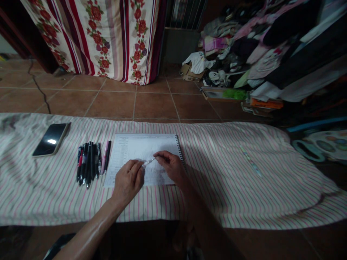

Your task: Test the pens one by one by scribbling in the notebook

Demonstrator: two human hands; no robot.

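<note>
My left hand [128, 180] and my right hand [171, 167] meet over a spiral-bound notebook [135, 146] lying open on a striped cloth [244, 173]. Between them they hold a small white pen [149, 161], one end in each hand's pinched fingers. Both hands rest on the page, the left nearer me, the right just beyond the pen. A row of several dark and pink pens [92, 162] lies side by side to the left of the notebook.
A black smartphone [51, 139] lies face up at the far left of the cloth. Beyond it are brown floor tiles [151, 103], a floral striped curtain [108, 36], and a heap of clothes and clutter [244, 54] at the right.
</note>
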